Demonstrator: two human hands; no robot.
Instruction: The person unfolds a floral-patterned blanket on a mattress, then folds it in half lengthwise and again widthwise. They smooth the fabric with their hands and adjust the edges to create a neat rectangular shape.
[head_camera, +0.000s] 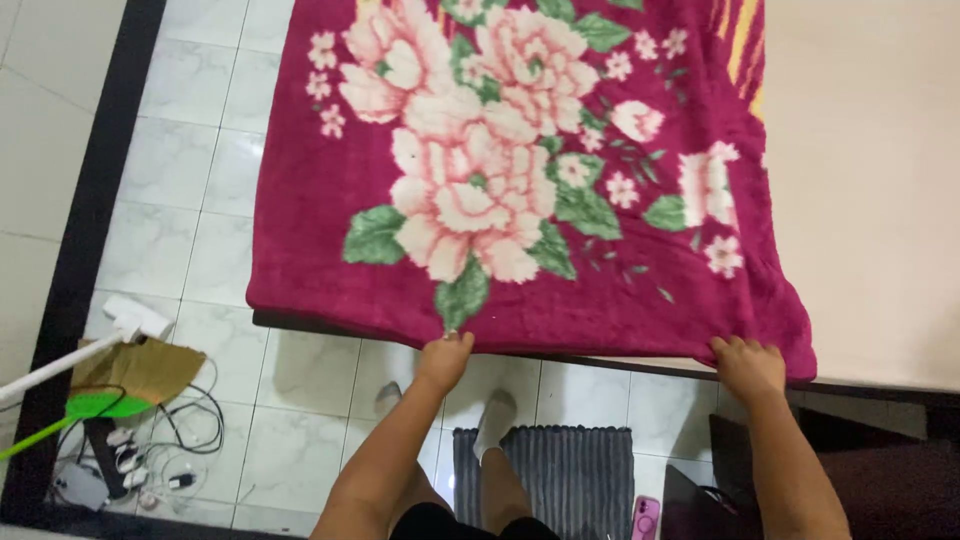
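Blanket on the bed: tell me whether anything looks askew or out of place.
The blanket lies crooked: its left edge slants across the mattress, and the right side is bare. Both hands, left and right, pinch its near hem. On the floor, tangled cables lie by a broom.

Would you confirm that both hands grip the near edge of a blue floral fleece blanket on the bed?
Not quite: the floral fleece blanket is magenta, not blue. The head view shows the left hand and right hand gripping its near edge on the bed.
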